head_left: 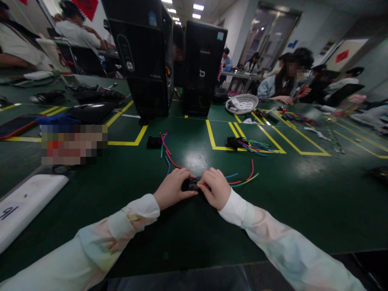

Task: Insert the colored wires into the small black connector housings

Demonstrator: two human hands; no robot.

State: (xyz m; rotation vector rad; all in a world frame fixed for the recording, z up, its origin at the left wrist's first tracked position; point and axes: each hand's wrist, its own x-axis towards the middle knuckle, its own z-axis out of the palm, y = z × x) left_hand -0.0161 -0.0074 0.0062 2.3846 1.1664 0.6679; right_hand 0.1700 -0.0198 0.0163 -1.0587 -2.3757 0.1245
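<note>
1. both hands met at the table's (194, 226) near middle, over one small black connector (192, 185).
2. left hand (173, 188) lay on the connector's left end, fingers curled over its top; grip clamped on the connector.
3. right hand (216, 188) lay on the right end, fingertips pinched in toward the same piece; grip also clamped on the connector. how firmly each finger pressed could not be told, the piece being mostly covered.
4. key relation: the connector sat directly between the two grips, its long axis running left to right across the view, level on or just above the table. neither hand was nearer; each held one end.
5. coloured wires (242, 180) trailed from the connector to the right, past the right hand, in red, blue and green, lying loose on the table.
6. more wires, red and blue (166, 151), ran away from the left hand toward a second black connector (154, 142) farther back, well apart from the hands.
7. a third connector with a wire bundle (247, 144) lay inside a yellow marked box, back right, well apart.
8. two black computer towers (169, 56) stood upright behind; a white basket (242, 103) beside them to the right.
</note>
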